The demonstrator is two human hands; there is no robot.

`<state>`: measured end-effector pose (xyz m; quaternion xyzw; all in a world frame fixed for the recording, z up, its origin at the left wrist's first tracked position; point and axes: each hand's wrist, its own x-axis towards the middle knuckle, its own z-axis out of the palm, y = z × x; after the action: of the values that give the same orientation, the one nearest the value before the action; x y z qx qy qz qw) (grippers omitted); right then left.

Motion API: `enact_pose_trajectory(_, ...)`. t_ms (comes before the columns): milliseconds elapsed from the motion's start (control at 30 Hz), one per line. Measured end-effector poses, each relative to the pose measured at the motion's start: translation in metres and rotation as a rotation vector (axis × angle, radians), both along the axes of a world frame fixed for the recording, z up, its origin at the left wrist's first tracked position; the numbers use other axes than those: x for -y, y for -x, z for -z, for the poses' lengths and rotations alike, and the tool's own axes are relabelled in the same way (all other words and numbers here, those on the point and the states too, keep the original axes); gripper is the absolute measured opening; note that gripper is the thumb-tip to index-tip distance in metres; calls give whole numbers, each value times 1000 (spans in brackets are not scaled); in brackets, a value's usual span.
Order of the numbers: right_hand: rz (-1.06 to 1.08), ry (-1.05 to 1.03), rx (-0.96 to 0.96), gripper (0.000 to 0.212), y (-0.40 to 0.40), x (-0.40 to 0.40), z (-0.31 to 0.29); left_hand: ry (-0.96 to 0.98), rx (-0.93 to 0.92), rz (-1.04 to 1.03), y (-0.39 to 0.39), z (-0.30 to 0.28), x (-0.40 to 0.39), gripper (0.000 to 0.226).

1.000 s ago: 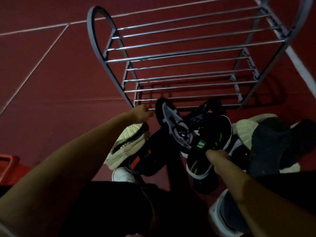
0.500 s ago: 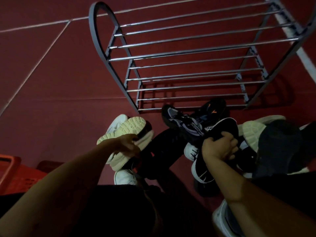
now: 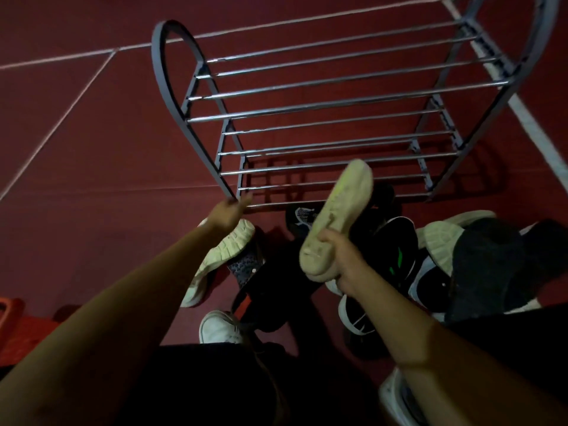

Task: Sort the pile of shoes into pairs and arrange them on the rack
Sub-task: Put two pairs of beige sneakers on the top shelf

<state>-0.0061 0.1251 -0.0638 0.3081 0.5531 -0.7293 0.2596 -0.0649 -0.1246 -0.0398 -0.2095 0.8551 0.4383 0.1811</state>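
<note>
A grey metal shoe rack (image 3: 322,103) with chrome bars stands on the red floor ahead, with no shoes on it. In front of it lies a pile of shoes (image 3: 399,241), mostly black ones with white soles. My right hand (image 3: 344,256) grips the heel of a cream-soled shoe (image 3: 335,216), held sole-up above the pile and pointing toward the rack's lowest bars. My left hand (image 3: 229,212) reaches forward with fingers apart, near the rack's left foot, above a cream-soled shoe (image 3: 227,250) lying on its side.
A white sneaker (image 3: 219,327) sits close to my legs. A red plastic basket (image 3: 15,327) is at the lower left edge. Another white shoe (image 3: 396,401) is by my right arm. White lines cross the floor left and right of the rack.
My right hand let go of the black shoe and lifted a cream-soled shoe out of the pile. My left hand left the cream-soled shoe on the left and reached forward toward the rack.
</note>
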Motion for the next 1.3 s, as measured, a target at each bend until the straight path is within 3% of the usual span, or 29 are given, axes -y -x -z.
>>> enact_pose_trajectory(33, -2, 49, 5, 30, -1, -16, 3, 238, 53, 17, -12, 17, 24, 50)
enact_pose_trajectory(67, 0, 97, 7, 24, -5, -28, 6, 411, 163, 50, -30, 35, 47, 54)
enact_pose_trajectory(100, 17, 135, 18, 23, -9, -38, 11, 538, 293, 104, -49, 50, 64, 72)
enact_pose_trajectory(167, 18, 150, 40, 26, -15, -50, 19, 719, 398, 113, -71, 75, 81, 109)
enact_pose_trajectory(233, -6, 109, 35, 27, -14, -52, 20, 749, 350, -25, -66, 66, 63, 110)
enact_pose_trajectory(333, 16, 106, 55, 28, -8, -49, 21, 646, 201, 2, -41, 39, 35, 77)
enact_pose_trajectory(400, 35, 102, 51, 26, -7, -44, 22, 529, 119, 218, -35, 29, 26, 65)
enact_pose_trajectory(467, 35, 89, 36, 26, -8, -42, 25, 296, 227, 410, -41, 32, 17, 40)
enact_pose_trajectory(533, 30, 78, 30, 25, -9, -42, 26, 261, 284, 472, -44, 41, 20, 25)
enact_pose_trajectory(600, 33, 86, 31, 25, -9, -42, 26, 266, 215, 426, -48, 55, 29, 28)
enact_pose_trajectory(667, 26, 90, 39, 24, -9, -44, 27, 118, 166, 309, -55, 69, 44, 56)
enact_pose_trajectory(733, 26, 99, 40, 24, -10, -46, 29, -92, 263, 227, -63, 74, 50, 94)
enact_pose_trajectory(800, 33, 115, 34, 24, -10, -46, 27, -116, 456, 219, -68, 69, 49, 114)
enact_pose_trajectory(867, 36, 118, 33, 24, -11, -46, 25, -48, 595, 250, -65, 64, 47, 109)
enact_pose_trajectory(933, 20, 121, 43, 24, -11, -47, 25, 3, 620, 239, -61, 66, 46, 97)
enact_pose_trajectory(1033, -31, 83, 72, 22, -14, -47, 29, 54, 508, 157, -59, 72, 46, 96)
enact_pose_trajectory(1167, -102, -8, 74, 18, -15, -50, 32, -125, 336, 59, -54, 62, 28, 80)
enact_pose_trajectory(1300, -295, -159, 42, 66, -13, -45, 47, -250, 250, -18, -35, 40, 6, 79)
